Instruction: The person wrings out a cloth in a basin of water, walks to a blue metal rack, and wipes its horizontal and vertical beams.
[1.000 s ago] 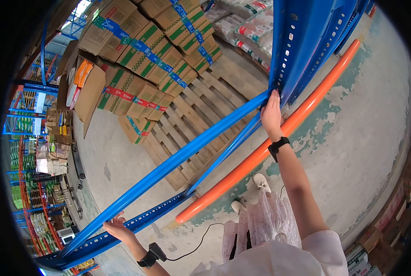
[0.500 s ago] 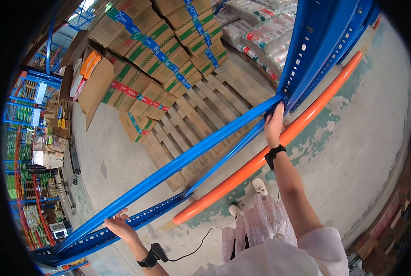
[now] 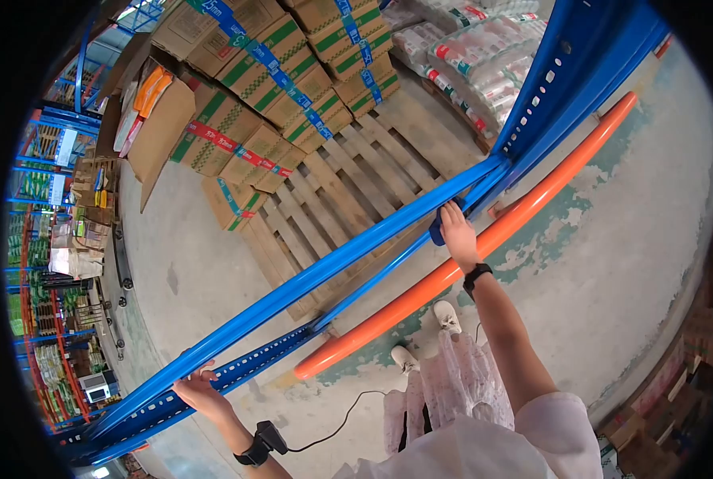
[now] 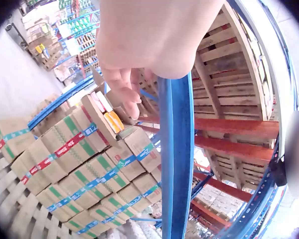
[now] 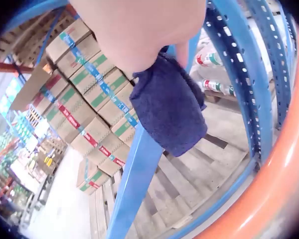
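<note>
A dark blue cloth (image 5: 170, 110) is gripped in my right hand (image 3: 460, 239), bunched under the fingers and hanging over a blue metal brace (image 3: 308, 281). That brace slants from the perforated blue upright (image 3: 542, 88) at upper right down to lower left in the head view. The right hand is near its upper end, a little below the joint. My left hand (image 3: 199, 392) is at the brace's lower part, its fingers loosely bent beside the bar. In the left wrist view the heel of that hand overlaps the blue bar (image 4: 177, 149), and its fingers (image 4: 123, 92) hang to one side.
An orange guard tube (image 3: 468, 255) runs along the floor between me and the rack. Beyond the brace lie a wooden pallet (image 3: 348, 180), stacked cartons (image 3: 281, 88) and plastic-wrapped packs (image 3: 484, 60). A second perforated blue rail (image 3: 261, 363) lies at lower left.
My right hand with the cloth has slid down and left along the brace, away from the upright. The left hand stays at the lower part of the brace. The head view has shifted slightly.
</note>
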Available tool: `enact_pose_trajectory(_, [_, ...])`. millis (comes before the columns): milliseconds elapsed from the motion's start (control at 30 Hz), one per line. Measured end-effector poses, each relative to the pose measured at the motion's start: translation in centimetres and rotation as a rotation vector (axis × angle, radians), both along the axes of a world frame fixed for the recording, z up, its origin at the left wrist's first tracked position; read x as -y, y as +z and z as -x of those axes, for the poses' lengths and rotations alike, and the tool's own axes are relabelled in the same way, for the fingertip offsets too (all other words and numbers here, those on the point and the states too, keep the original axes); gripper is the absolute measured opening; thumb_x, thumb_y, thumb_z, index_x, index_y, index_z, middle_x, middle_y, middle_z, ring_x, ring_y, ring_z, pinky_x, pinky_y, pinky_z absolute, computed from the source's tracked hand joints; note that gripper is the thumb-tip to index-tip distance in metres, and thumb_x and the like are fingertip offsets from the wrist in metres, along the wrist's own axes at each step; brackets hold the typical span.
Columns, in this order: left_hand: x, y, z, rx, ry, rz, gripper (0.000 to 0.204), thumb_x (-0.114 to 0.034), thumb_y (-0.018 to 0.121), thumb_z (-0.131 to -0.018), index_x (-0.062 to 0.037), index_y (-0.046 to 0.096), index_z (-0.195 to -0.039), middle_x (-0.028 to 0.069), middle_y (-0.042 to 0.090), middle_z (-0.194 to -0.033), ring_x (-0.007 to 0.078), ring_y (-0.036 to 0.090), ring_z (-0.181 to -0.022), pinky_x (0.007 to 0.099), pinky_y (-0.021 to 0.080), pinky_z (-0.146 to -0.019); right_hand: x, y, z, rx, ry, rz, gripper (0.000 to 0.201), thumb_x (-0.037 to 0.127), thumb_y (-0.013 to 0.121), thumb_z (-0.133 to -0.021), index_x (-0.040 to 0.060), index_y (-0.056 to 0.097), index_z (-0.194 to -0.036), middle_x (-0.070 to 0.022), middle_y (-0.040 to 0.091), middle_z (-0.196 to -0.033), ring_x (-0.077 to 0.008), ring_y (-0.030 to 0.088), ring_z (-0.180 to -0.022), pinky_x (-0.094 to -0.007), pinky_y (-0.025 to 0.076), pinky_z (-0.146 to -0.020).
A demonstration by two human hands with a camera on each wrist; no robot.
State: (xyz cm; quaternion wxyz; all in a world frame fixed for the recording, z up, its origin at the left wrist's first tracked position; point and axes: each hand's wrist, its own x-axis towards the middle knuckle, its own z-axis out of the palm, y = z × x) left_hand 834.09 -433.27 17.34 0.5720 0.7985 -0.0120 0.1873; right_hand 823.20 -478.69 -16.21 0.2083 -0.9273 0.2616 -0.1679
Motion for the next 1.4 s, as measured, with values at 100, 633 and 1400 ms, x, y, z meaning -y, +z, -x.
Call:
enact_pose_trajectory(100, [0.4,-0.4,-0.4,0.029,-0.019,0.071,0.04,-0.037,0.029,-0.097,-0.0042,0.051,-0.103,0.017,0.063,-0.1,0.0152,0.062,-0.064,0.0167,0.04,-0.043,1.9,1.4,2.6,0.261,-0.034,-0.047,0.046,-0.005,0.054,-0.077,-0.0009,0.048,-0.123,-0.0151,0.048,-0.131,-0.0315,0.044,-0.124,-0.039,0.038,-0.101])
enact_pose_trajectory(633, [0.0,-0.9,-0.9,0.031,-0.034,0.135,0.041,-0.039,0.032,-0.096,-0.0041,0.052,-0.101,0.0181,0.062,-0.102,0.0098,0.06,-0.06,0.0135,0.042,-0.04,9.2,7.5,-0.6,0.166,-0.344,0.188,0.05,-0.003,0.045,-0.081,-0.0069,0.036,-0.13,-0.0249,0.043,-0.131,-0.0362,0.04,-0.125,-0.0393,0.04,-0.1])
enact_pose_trajectory(1400, [1.9,-0.7,-1.0,0.058,0.102,0.204,0.044,-0.041,0.028,-0.097,-0.0041,0.051,-0.105,0.0193,0.061,-0.107,0.0069,0.05,-0.05,0.0149,0.04,-0.041,6.7,4.7,2.1,0.06,-0.135,0.143,0.052,0.004,0.055,-0.08,-0.001,0.043,-0.13,-0.0158,0.041,-0.138,-0.0285,0.035,-0.132,-0.0347,0.047,-0.093])
